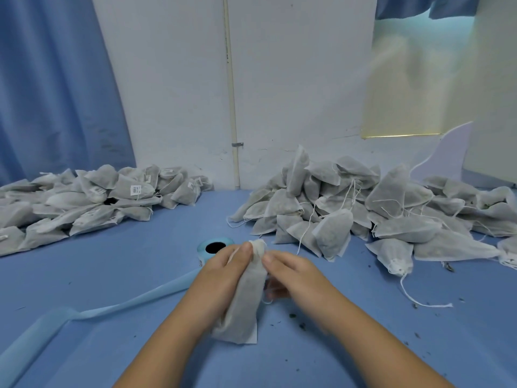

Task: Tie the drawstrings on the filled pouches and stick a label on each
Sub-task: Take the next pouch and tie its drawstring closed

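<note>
Labelled pile [98, 200] sat far left, with open blue table [140, 261] between the two piles. Blue liner strip [112, 309] trailed near-left from label roll [214, 247], just behind the hands. Left hand [221, 281] gripped pouch [246, 298] at centre, neck up. Right hand [291, 273] pinched its neck, lower fingers blurred. Untied pile [363, 208] sat far right, loose string [419, 302] nearer.
</note>
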The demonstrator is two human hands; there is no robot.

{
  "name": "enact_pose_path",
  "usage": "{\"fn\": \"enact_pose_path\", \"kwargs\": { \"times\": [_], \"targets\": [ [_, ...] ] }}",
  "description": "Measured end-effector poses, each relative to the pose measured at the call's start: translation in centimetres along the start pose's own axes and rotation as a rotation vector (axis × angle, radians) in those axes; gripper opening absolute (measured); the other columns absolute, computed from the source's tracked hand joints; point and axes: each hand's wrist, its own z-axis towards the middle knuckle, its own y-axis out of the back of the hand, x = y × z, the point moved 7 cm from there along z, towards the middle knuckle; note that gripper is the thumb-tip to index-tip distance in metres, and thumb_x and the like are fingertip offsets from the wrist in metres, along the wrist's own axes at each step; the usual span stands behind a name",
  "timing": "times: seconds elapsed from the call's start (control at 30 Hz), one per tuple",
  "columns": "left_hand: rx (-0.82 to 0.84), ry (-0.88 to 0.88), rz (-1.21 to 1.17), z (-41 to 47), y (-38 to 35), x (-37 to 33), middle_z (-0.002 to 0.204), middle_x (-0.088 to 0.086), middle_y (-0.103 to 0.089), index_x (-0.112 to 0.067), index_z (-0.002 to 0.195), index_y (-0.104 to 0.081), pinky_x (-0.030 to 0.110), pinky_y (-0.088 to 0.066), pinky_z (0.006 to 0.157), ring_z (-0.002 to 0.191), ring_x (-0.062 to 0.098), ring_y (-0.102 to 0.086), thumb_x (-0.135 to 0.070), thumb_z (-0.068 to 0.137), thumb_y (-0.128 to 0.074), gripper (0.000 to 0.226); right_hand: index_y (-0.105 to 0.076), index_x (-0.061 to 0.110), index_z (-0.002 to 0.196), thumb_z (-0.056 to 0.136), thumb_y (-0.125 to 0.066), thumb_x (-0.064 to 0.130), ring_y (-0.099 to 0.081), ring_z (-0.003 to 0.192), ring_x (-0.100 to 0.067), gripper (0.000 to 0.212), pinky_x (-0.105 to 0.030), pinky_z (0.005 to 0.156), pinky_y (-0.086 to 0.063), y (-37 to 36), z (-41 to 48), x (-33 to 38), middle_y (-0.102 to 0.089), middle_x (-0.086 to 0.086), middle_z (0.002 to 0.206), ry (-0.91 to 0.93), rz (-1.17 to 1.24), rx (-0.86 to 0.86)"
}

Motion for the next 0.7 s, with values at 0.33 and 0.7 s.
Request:
{"fn": "enact_pose_path", "kwargs": {
  "times": [0.33, 0.7],
  "targets": [
    [-0.163, -0.282, 0.610, -0.5, 0.8, -1.8, 0.090, -0.018, -0.061, -0.048, 0.109, -0.057, 0.017, -0.038, 0.068, 0.080, -0.001, -0.054, -0.021, 0.092, -0.049, 0.034, -0.072, 0.025, 0.073, 0.093, -0.058, 0.025, -0.033, 0.051, -0.011, 0.023, -0.016, 0.047, -0.029, 2.2, -1.8, 2.6, -0.041, 0.006, 0.055, 0.078, -0.215, -0.043],
    [0.380, -0.094, 0.090, -2.9, -7.1, -0.5, 0.079, -0.009, -0.072, -0.031, 0.075, -0.071, 0.019, -0.049, 0.070, 0.074, 0.011, -0.066, -0.009, 0.069, -0.047, 0.032, -0.071, 0.018, 0.073, 0.086, -0.066, 0.010, -0.040, 0.049, -0.008, 0.016, -0.017, 0.050, -0.036, 5.6, -3.3, 2.2, -0.047, 0.006, 0.051, 0.171, -0.106, -0.193]
  ]
}}
